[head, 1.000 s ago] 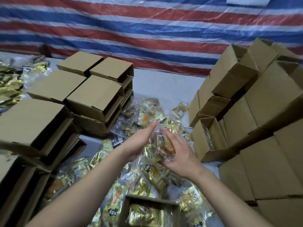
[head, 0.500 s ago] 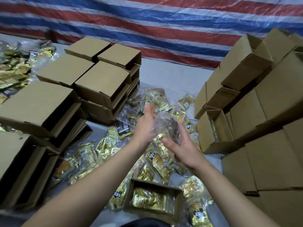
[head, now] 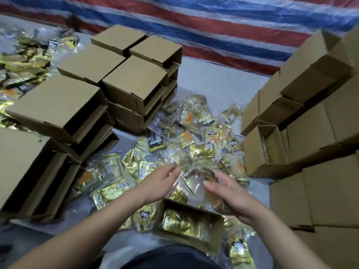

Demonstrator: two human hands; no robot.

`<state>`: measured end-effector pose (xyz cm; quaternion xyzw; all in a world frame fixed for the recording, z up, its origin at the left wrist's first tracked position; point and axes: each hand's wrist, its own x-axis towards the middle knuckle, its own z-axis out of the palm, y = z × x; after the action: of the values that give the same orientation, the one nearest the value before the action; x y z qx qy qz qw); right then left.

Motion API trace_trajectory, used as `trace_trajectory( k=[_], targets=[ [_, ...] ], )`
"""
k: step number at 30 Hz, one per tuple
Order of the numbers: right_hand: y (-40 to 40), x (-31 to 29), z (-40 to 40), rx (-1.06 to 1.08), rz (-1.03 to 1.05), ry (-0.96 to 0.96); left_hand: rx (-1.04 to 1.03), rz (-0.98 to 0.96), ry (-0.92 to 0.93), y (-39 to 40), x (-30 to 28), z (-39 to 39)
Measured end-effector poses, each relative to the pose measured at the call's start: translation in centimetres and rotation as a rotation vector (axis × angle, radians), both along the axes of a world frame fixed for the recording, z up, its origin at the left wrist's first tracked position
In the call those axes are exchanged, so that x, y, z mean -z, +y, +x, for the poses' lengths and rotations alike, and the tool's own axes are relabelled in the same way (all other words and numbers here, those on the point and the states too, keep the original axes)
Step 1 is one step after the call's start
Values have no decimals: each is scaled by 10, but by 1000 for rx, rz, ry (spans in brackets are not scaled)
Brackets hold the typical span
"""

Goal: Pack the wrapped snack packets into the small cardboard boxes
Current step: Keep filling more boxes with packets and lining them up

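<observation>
Head-worn view — forward and down, close over both forearms (single wide-angle camera).

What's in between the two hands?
In the head view, a clear-wrapped snack packet sits between the left hand and the right hand, just above the open small box. It is too blurred to tell which hand grips it.
</observation>
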<state>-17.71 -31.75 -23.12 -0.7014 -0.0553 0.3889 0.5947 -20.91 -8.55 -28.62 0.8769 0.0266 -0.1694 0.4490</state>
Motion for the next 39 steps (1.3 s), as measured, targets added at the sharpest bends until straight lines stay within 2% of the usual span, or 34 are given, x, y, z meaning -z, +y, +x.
trace_trajectory(
  k=[3,5,10,15,16,19,21,22,25,26,32,36,39],
  targets=[
    [-7,-2,-9,-285,-145,-40,168,64,155,19,30,-30],
    [-2,4,-17,-396,-269,-82,249,91,223,19,46,-40],
    [18,27,-37,-489,-512,-237,174,37,246,12,56,-40],
    [32,74,-44,-710,-811,-545,137,15,227,10,58,-30],
    [35,85,-44,-727,-830,-535,125,10,217,10,59,-29],
    [38,108,-42,-730,-762,-235,123,24,189,9,63,-32],
    [35,106,-39,-683,-671,-124,117,15,188,8,66,-34],
    [33,103,-40,-662,-649,-151,119,13,189,7,66,-34],
    [25,94,-40,-576,-684,-437,130,30,186,7,64,-31],
    [26,93,-41,-545,-681,-443,119,28,189,7,64,-32],
    [70,108,-52,-723,-653,17,74,43,202,7,69,-38],
    [68,110,-47,-735,-634,105,68,52,189,10,70,-39],
    [52,103,-36,-577,-595,56,66,32,184,8,69,-36]
  ],
)
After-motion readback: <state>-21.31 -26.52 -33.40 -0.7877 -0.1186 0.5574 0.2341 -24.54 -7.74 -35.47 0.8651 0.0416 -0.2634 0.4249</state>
